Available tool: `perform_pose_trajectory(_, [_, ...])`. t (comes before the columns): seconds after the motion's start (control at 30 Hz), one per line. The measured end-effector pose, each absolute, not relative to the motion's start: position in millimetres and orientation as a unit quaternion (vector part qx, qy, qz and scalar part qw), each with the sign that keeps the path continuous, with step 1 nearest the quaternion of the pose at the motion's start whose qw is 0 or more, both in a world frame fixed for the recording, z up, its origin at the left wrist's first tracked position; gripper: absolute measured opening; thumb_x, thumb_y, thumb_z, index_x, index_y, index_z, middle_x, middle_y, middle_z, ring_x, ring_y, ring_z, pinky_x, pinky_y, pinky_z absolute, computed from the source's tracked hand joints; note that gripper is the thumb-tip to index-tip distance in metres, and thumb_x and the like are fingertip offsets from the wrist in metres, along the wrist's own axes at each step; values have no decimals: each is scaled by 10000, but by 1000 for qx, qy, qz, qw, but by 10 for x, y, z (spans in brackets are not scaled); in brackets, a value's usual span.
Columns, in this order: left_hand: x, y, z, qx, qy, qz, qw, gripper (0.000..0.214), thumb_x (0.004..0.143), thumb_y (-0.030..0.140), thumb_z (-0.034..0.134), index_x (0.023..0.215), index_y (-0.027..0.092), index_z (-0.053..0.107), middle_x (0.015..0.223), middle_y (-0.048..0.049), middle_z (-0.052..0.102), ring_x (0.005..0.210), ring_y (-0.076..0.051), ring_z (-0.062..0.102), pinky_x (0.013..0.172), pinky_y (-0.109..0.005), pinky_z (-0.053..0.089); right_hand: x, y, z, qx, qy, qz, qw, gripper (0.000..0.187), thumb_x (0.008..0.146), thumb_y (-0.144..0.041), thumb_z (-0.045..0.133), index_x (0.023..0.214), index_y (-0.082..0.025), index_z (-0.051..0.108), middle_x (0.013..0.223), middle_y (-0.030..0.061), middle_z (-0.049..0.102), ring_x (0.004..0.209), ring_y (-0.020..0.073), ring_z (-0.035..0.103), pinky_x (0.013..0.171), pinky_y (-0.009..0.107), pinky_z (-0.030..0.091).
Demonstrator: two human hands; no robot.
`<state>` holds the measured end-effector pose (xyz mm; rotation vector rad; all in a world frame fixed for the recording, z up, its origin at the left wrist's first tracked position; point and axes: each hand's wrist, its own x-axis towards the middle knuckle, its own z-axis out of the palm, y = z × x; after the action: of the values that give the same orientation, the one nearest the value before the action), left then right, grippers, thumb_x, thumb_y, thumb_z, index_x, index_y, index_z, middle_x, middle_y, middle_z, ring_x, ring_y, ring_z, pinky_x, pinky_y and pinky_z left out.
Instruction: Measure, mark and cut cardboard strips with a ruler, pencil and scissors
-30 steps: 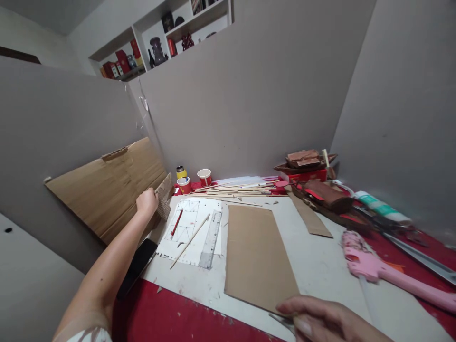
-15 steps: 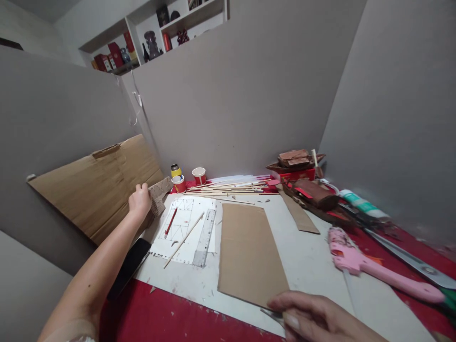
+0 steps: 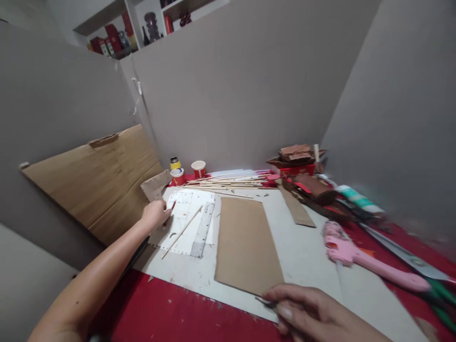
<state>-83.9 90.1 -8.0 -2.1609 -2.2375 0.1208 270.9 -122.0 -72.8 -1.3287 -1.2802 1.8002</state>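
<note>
My left hand [image 3: 156, 216] is over the left side of a white sheet [image 3: 188, 199] with pencilled lines. Its fingers are closed around a slim red pencil [image 3: 173, 205], whose upper end shows; the hand hides the rest. In my right hand [image 3: 309, 308], at the lower right, a small thin grey metal-looking tool [image 3: 264, 301] is pinched between thumb and fingers. Only its narrow tip shows, so I cannot tell its kind. Just beyond that tip lies a rectangular cardboard piece [image 3: 245, 247]. A clear ruler [image 3: 203, 232] and a thin wooden stick [image 3: 183, 230] rest across the sheet.
A big cardboard sheet [image 3: 96, 175] leans at left, with a textured board piece [image 3: 155, 183] before it. Behind are paper cups [image 3: 198, 168] and several wooden sticks [image 3: 231, 184]. At right are a pink glue gun [image 3: 342, 247], scissors [image 3: 402, 254] and brown model boats [image 3: 313, 190].
My left hand has let go of the textured board piece and come down and right onto the pencil. My right hand still holds its tool. The view has tilted slightly down.
</note>
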Motion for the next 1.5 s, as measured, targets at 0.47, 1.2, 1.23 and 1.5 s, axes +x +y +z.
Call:
perform_pose_trajectory(0.47, [-812,1048,43,-713,-699,-50,-32,153,809,205,569,656,198,567,630,-68,639,685,-258,652,576,-303,406,2676,-1149,-564,-470,-505,663,291,462,802,-539,676,1052,-151,657,695,-1,626,550,106,574,582,243,467])
perform_pose_trajectory(1.2, [1020,-810,-3,-748,-268,-145,-590,413,863,556,571,696,193,469,628,15,459,575,-113,374,556,-241,312,2784,-1170,-658,-441,-738,213,464,356,923,-236,526,1253,-135,612,1002,127,756,845,215,736,774,320,564])
perform_pose_trajectory(1.23, [951,-811,11,-767,-265,-137,-568,408,879,539,557,684,199,442,619,22,440,572,-111,365,550,-236,303,2778,-1177,-648,-445,-738,207,463,339,947,-257,516,1250,-136,611,995,125,756,828,204,736,768,310,565])
perform_pose_trajectory(1.5, [356,-657,-153,-844,-353,-144,-377,460,972,530,419,649,210,348,614,36,355,586,-119,364,568,-243,274,2734,-1204,-656,-381,-779,122,483,345,991,-252,514,1302,-109,563,969,127,757,815,173,738,765,248,559])
